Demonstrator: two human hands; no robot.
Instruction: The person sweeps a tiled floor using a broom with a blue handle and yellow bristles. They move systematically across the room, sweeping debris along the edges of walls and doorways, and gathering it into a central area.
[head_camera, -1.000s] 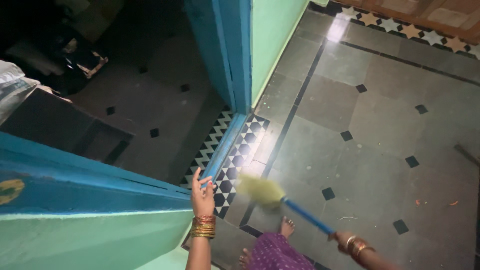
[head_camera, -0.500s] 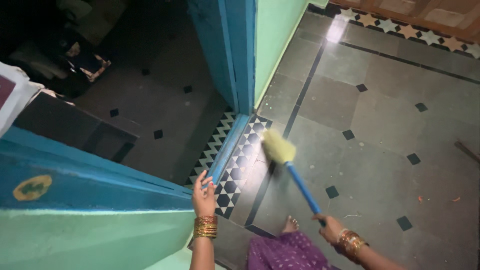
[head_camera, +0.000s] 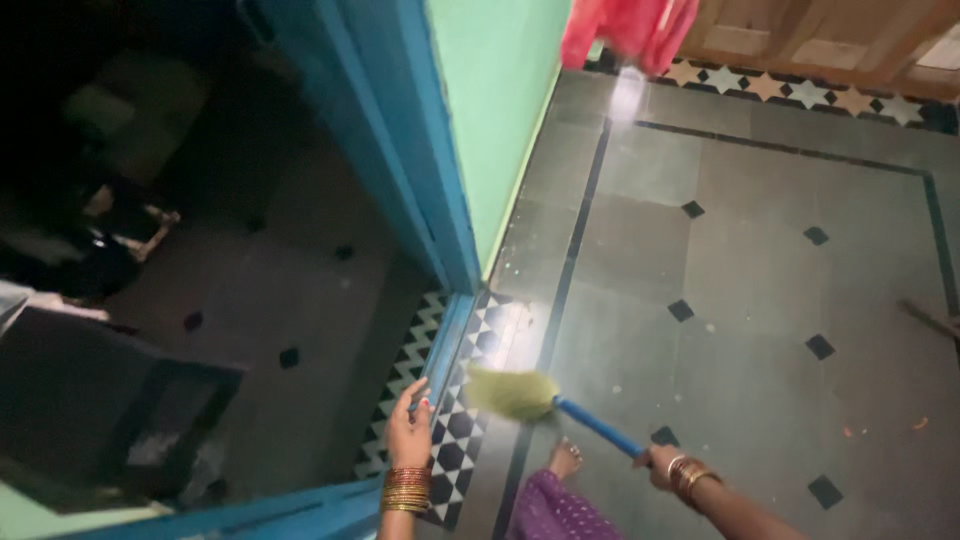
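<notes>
since half a second ago the broom (head_camera: 530, 398) has swung down and to the left, so its yellow-green brush now lies low on the floor right next to the black and white patterned strip (head_camera: 470, 400) by the doorway. before, the brush was higher up, closer to the blue door frame (head_camera: 440, 210).

the right hand (head_camera: 662, 466) is closed around the blue stick of the broom, near its back end. holding it far back likely lets the brush reach well out in front of the feet. gold bangles sit on that wrist.

the left hand (head_camera: 408, 432) is pressed on the edge of the blue door (head_camera: 300, 505), with the fingers curled over it. it looks like it holds the door out of the way, so the brush can get at the floor along the sill. red and gold bangles sit on this wrist too.

one bare foot (head_camera: 566, 460) stands on the grey tile floor (head_camera: 760, 300), just behind the brush, with purple cloth (head_camera: 555, 512) below it. a few small bits of dirt lie on the tiles at the right. something red (head_camera: 625, 30) hangs at the top. the room past the door is dark and hard to see.
</notes>
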